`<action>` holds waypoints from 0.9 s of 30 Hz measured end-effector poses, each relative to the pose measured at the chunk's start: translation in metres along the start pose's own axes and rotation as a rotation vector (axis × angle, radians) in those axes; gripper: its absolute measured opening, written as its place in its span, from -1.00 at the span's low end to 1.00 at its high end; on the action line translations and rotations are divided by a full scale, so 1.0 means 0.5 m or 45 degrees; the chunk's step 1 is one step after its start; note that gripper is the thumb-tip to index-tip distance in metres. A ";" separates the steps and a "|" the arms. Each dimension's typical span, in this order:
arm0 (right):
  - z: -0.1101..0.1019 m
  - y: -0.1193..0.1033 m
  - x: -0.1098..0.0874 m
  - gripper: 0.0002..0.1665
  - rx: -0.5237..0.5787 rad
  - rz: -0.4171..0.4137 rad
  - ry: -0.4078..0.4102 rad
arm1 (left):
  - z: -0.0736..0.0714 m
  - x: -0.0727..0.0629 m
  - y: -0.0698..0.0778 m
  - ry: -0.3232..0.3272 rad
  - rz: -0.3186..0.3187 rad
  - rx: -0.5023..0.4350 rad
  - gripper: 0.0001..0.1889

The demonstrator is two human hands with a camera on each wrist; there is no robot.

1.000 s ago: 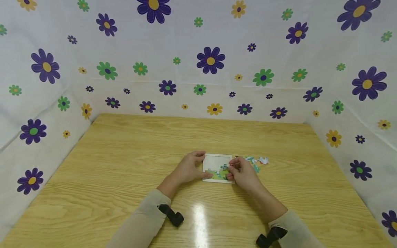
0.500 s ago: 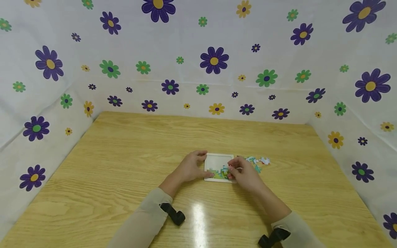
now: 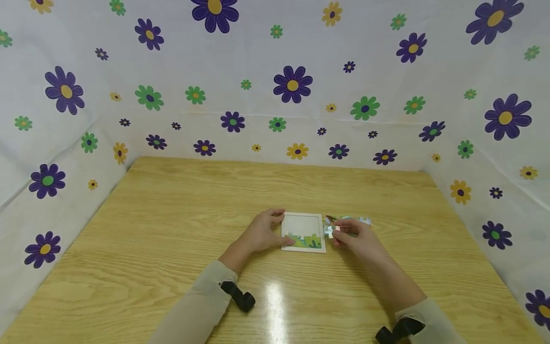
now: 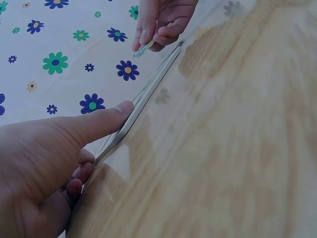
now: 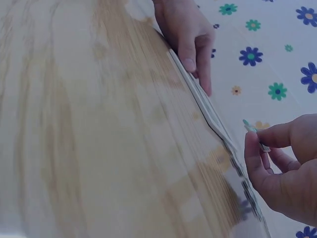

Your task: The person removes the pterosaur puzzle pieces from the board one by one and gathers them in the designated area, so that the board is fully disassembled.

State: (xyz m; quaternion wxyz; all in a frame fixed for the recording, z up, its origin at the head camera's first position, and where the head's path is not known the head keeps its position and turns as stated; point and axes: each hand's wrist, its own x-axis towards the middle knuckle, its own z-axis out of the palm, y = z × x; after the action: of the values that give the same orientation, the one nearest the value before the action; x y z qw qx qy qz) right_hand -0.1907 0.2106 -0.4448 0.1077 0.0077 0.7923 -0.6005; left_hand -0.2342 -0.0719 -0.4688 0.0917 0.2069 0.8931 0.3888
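A small square puzzle tray [image 3: 301, 224] with a white rim lies on the table, fitted green and yellow jigsaw pieces [image 3: 312, 241] along its near side. My left hand [image 3: 259, 234] holds the tray's left edge, thumb over the near left corner and fingertips at the far one. Just off the right rim, my right hand [image 3: 358, 239] pinches a jigsaw piece [image 3: 329, 231] between thumb and fingers. In the left wrist view this piece [image 4: 143, 48] is tilted and raised above the tray. Both hands also show in the right wrist view.
Loose jigsaw pieces [image 3: 365, 220] lie to the right of the tray, partly hidden under my right hand. The wooden table [image 3: 193, 200] is bounded at the back and sides by a white flowered cloth [image 3: 258, 57].
My right hand has moved right with the piece, from over the tray's right side to just beyond its rim. My left hand has stayed on the tray.
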 end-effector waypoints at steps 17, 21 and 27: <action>-0.112 0.033 -0.038 -0.37 -0.061 0.118 0.290 | -0.003 -0.001 0.002 -0.004 -0.006 -0.022 -0.04; -0.124 0.039 -0.034 -0.41 -0.106 0.078 0.332 | -0.004 -0.002 0.004 -0.004 -0.008 -0.019 -0.04; -0.125 0.050 -0.031 -0.50 -0.181 0.059 0.384 | -0.004 -0.005 0.007 0.002 -0.003 -0.031 -0.06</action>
State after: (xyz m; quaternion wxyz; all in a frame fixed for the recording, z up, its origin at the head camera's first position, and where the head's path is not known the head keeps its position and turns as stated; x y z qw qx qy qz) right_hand -0.1823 0.2788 -0.4498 0.0015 0.1083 0.8395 -0.5324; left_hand -0.2314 -0.0721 -0.4649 0.0940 0.2042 0.8886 0.3998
